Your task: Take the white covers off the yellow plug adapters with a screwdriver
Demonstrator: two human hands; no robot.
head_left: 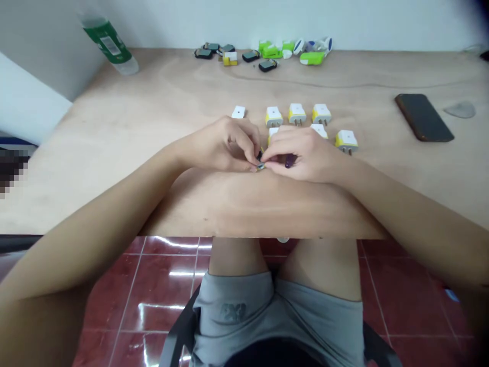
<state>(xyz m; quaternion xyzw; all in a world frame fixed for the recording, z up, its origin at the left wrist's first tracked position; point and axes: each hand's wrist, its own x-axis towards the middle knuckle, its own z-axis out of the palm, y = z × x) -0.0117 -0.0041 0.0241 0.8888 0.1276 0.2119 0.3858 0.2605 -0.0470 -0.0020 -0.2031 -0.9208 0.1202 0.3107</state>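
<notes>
My left hand (pixel 225 145) and my right hand (pixel 305 153) meet at the middle of the wooden table (pixel 153 117), fingertips pinched together on a small dark part with a metal end (pixel 260 164). A purple-tipped tool (pixel 289 161) sticks out from under my right fingers. Just beyond my hands stand several yellow-and-white plug adapters (pixel 297 113) in loose rows, and one white adapter (pixel 239 112) sits at their left.
A black phone (pixel 423 117) lies at the right. A green-labelled bottle (pixel 109 43) lies at the far left. Several small dark parts (pixel 229 53) and green and white pieces (pixel 294 50) lie along the back wall. A thin cable (pixel 362 84) crosses the table.
</notes>
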